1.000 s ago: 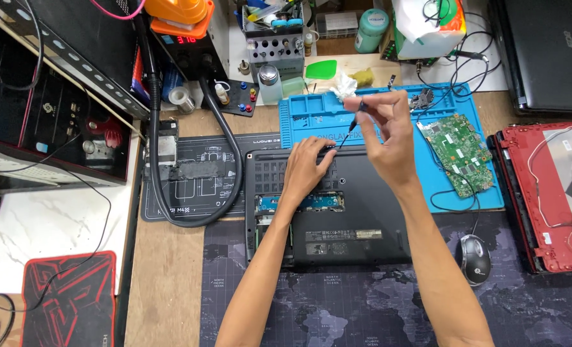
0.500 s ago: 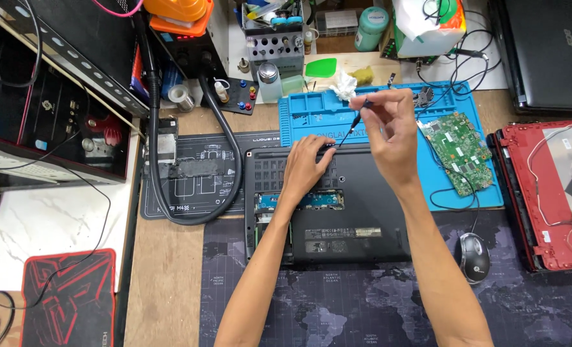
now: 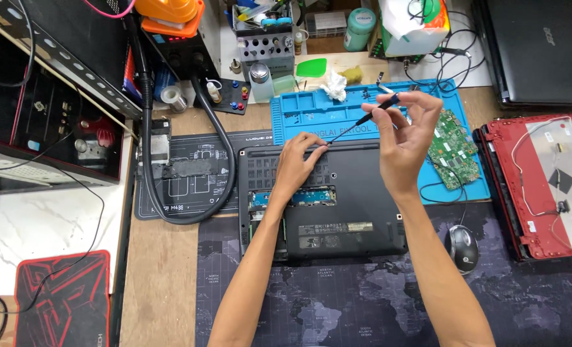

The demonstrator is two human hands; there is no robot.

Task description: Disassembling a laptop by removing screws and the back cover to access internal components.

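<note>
Inspector: The screwdriver (image 3: pixel 363 119) slants down to the rear edge of the upturned black laptop (image 3: pixel 337 193) at mid-desk. The right hand (image 3: pixel 404 138) pinches its handle; the left hand (image 3: pixel 295 164) lies curled on the base, fingertips at the tip.

Assessor: Risk?

Inspector: At that slant the tip may slip, I judge, scoring the base or flicking a screw toward the blue mat (image 3: pixel 311 115) and green circuit board (image 3: pixel 453 148).

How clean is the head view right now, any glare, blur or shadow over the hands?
Head view: even, soft lighting; both hands sharp, left hand on the laptop base, right hand holding the screwdriver; only faint shadows; mild wide-angle bending at the edges.
</note>
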